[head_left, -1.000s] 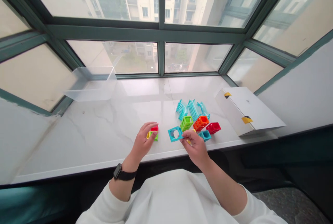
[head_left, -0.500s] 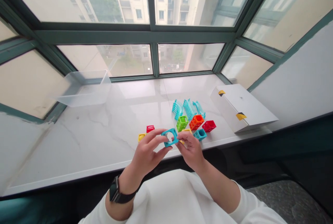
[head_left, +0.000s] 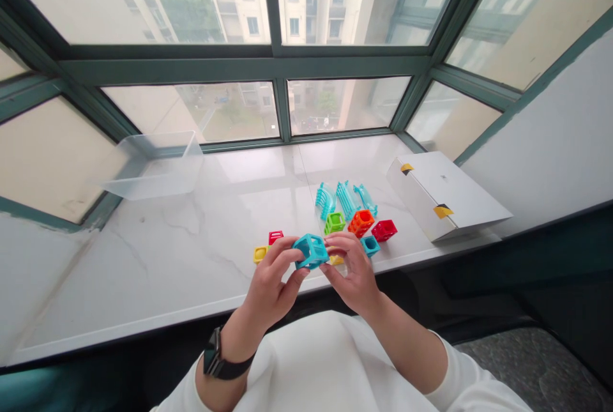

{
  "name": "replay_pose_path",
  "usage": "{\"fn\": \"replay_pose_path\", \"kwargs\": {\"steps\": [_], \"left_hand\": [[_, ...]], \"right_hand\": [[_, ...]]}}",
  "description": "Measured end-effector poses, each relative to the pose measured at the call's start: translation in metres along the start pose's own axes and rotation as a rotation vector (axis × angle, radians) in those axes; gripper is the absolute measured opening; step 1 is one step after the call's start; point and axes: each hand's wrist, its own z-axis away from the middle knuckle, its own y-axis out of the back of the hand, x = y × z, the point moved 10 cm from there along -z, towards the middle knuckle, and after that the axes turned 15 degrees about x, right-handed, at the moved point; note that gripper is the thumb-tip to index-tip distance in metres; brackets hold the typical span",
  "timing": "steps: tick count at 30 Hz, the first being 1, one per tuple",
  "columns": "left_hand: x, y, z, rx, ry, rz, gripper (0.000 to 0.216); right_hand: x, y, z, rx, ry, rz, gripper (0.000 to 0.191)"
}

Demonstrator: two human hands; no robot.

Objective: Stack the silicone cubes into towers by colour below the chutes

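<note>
Between your 2 hands is a blue openwork cube block [head_left: 313, 248], held near the front edge of the white marble-look windowsill [head_left: 182, 239], its open framework in view. Take that block as the centre of the dial, with 12 toward the windows.

Your left hand [head_left: 272, 281] comes in from 8 o'clock, thumb below and fingers above, pinching the block's left side. Your right hand [head_left: 353, 276] comes in from 4 o'clock, with thumb and fingertips pinching its right edge. A black smartwatch [head_left: 215, 354] sits on your left wrist.

Just past your left fingers, a yellow block [head_left: 260, 254] lies at 9 o'clock and a red-pink block [head_left: 276, 236] between 9 and 10.

Beyond your right hand you have 5 more blocks: a lime-green block [head_left: 334, 223] between 1 and 2, an orange block [head_left: 361, 223] near 2, a dark red block [head_left: 384, 230] just above 3, a teal-blue block [head_left: 370, 246] at 3, and a pale yellow block [head_left: 337, 260] partly hidden by your fingers.

Behind them, 3 translucent turquoise track pieces [head_left: 347, 200] lie between 1 and 2. Farther off are a clear plastic bin [head_left: 163, 187] at 10 and a white box [head_left: 462, 191] with 2 yellow-and-black tabs between 2 and 3.
</note>
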Motion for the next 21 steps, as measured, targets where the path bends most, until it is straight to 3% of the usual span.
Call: {"fn": "replay_pose_path", "kwargs": {"steps": [9, 16, 21], "left_hand": [[0.011, -0.013, -0.002, -0.064, -0.001, 0.014, 0.017], [0.019, -0.035, -0.002, -0.026, -0.006, 0.03, 0.048], [0.025, -0.067, -0.01, -0.047, -0.003, 0.023, 0.055]], "right_hand": [[-0.015, 0.003, 0.0, -0.112, 0.106, 0.139, 0.054], [-0.012, 0.031, 0.003, -0.111, 0.169, 0.308, 0.072], [-0.006, 0.06, 0.002, -0.048, 0.154, 0.353, 0.074]]}}
